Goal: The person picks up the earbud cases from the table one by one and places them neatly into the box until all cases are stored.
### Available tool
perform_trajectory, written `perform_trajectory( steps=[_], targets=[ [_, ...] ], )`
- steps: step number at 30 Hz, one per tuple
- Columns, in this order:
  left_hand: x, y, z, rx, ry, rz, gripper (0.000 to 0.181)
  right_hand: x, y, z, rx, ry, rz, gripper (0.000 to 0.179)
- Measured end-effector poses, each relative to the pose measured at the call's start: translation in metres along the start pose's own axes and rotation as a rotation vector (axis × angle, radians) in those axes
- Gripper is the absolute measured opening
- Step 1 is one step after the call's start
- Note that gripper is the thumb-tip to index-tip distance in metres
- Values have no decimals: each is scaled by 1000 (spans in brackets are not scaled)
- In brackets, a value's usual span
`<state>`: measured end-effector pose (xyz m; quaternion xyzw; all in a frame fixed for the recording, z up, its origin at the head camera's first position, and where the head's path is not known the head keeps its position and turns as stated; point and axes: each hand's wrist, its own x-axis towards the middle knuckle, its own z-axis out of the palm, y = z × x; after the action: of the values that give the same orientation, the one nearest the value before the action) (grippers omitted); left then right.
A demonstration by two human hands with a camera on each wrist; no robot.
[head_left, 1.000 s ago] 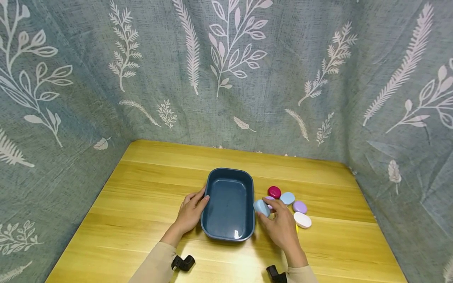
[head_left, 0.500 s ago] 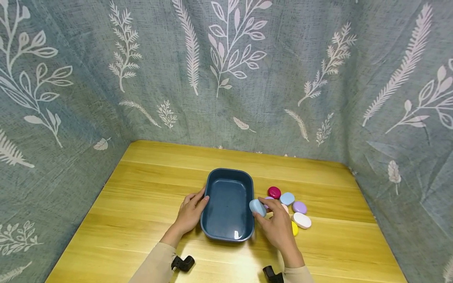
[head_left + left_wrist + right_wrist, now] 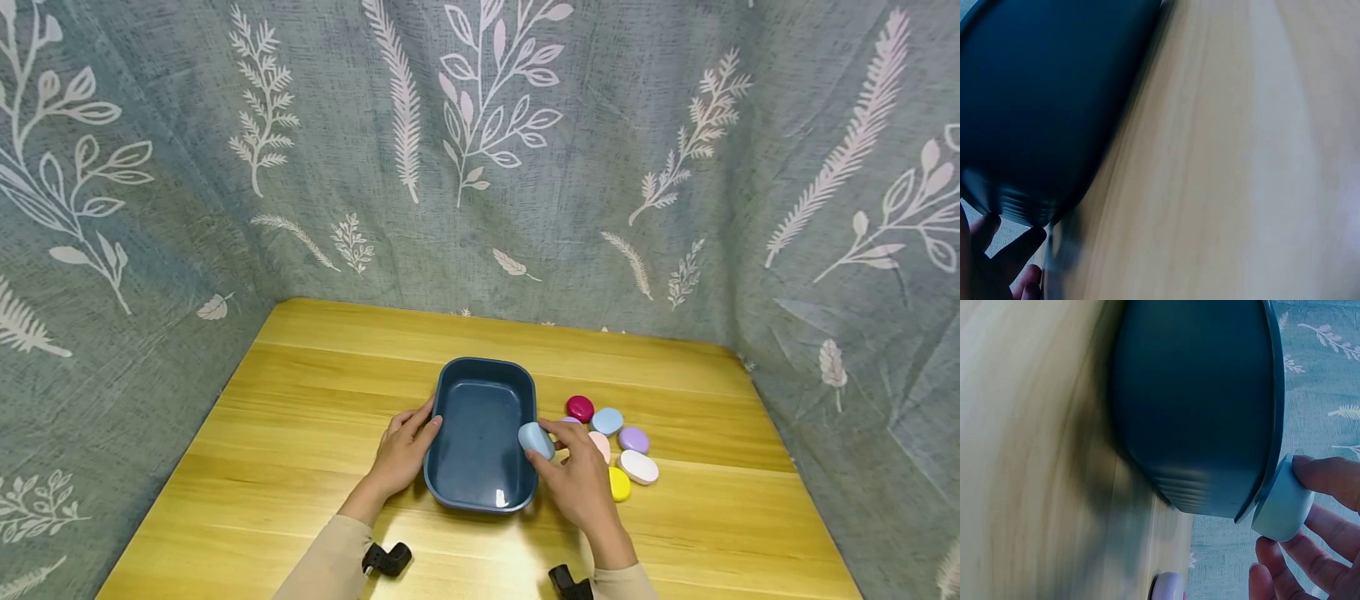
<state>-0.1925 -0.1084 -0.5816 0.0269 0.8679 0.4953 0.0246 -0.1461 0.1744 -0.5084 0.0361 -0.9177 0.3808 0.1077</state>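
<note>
A dark blue rectangular plastic tub stands on the wooden table, nothing visible inside it. My left hand holds its left side, thumb at the rim and fingers along the outer wall. In the left wrist view those fingers touch the wall. At the tub's right rim, my right hand pinches a light-blue rounded bar of soap between thumb and fingers. In the right wrist view the soap is raised beside the tub's rim; whether it touches the rim I cannot tell.
Right of the tub lie several soap bars: a dark red one, a light-blue one, a purple one, a white one, a pink one and a yellow one. Another purple one is partly hidden by my right hand.
My right hand has carried the light-blue soap leftward, from beside the tub to over its right rim. The pink and yellow soaps have come into fuller view. My left hand stays put.
</note>
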Motion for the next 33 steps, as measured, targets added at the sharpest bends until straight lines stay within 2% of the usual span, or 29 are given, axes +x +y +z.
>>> perform_trajectory(
  steps=[7,24,33],
  targets=[
    [0,-2,1,6,0,-3,59,0,-3,3,0,-2,-37,48],
    [0,-2,-1,12,-10,-9,59,1,-12,9,-2,-56,-64,49],
    [1,0,-1,-1,-15,-13,59,1,-11,17,-36,-25,-154,50]
  ],
)
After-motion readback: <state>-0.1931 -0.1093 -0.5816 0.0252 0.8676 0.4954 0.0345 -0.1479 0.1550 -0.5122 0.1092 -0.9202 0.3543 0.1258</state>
